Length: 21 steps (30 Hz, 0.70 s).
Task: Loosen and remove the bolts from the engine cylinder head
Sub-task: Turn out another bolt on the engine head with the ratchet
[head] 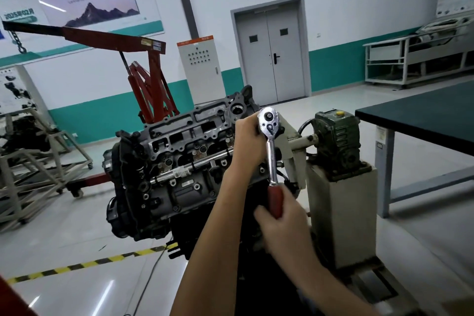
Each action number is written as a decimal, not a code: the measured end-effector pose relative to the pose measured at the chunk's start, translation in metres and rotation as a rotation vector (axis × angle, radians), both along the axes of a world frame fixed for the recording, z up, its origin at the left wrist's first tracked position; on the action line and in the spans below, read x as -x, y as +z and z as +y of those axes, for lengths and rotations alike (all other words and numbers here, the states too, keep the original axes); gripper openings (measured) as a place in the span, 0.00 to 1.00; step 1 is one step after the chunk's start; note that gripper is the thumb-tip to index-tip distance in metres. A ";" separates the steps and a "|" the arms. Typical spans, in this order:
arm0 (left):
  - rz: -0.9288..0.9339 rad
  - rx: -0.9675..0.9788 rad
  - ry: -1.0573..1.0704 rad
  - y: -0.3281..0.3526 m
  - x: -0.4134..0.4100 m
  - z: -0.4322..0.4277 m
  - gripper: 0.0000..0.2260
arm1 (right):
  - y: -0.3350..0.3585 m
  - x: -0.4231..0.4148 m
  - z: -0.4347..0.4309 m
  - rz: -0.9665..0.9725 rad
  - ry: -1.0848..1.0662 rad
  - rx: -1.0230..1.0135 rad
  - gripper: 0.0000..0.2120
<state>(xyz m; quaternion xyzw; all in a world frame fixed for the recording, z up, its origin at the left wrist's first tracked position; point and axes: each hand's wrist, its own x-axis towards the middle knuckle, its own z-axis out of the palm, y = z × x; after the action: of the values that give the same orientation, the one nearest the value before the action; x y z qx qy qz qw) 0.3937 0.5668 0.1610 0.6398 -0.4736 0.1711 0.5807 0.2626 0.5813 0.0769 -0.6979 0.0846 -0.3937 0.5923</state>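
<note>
Left hand (247,136) is wrapped round the head end of the chrome ratchet wrench (272,151) with the red plastic handle. Right hand (280,218) is clamped on that red handle, down near me. Makes sense imo: the left keeps the head square so it doesn't slip off, and the right swings from the long end for leverage.

The grey cast-metal engine cylinder head (189,133) sits mid-scene on top of the dark block, tilted toward the person on the beige steel engine stand (341,200), I guess so the bolts face up at them. The wrench is working at its right end.

The actual bolt is hidden behind the left hand, so I can't tell how far out it is. The green cast gearbox (336,136) just right of the hands probably sets that tilt. There's a dark-topped workbench (423,115) far right and a red engine hoist (148,64) far left.
</note>
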 end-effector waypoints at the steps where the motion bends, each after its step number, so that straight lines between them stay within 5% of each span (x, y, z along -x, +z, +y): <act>1: -0.001 -0.004 -0.015 0.000 0.001 0.001 0.17 | 0.000 -0.006 0.009 -0.026 0.036 -0.047 0.14; 4: -0.009 -0.022 -0.018 0.001 0.000 0.002 0.17 | 0.003 0.001 0.000 0.035 0.063 0.027 0.16; 9: -0.007 -0.120 -0.009 0.010 0.000 0.002 0.14 | 0.034 0.041 -0.093 0.278 -0.003 0.571 0.12; 12: -0.008 -0.122 -0.002 0.010 0.002 0.001 0.12 | 0.051 0.046 -0.118 0.292 -0.048 0.724 0.13; 17: -0.006 -0.032 0.017 0.002 0.002 -0.003 0.18 | 0.008 0.025 -0.063 0.224 -0.137 0.380 0.09; 21: -0.022 -0.008 0.007 0.001 0.000 -0.005 0.16 | -0.001 -0.005 0.008 0.007 0.044 -0.083 0.06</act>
<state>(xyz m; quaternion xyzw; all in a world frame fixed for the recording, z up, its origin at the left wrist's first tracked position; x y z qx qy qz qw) 0.3938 0.5622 0.1618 0.6419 -0.4784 0.1781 0.5722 0.2676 0.5895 0.0754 -0.6759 0.0876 -0.3744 0.6287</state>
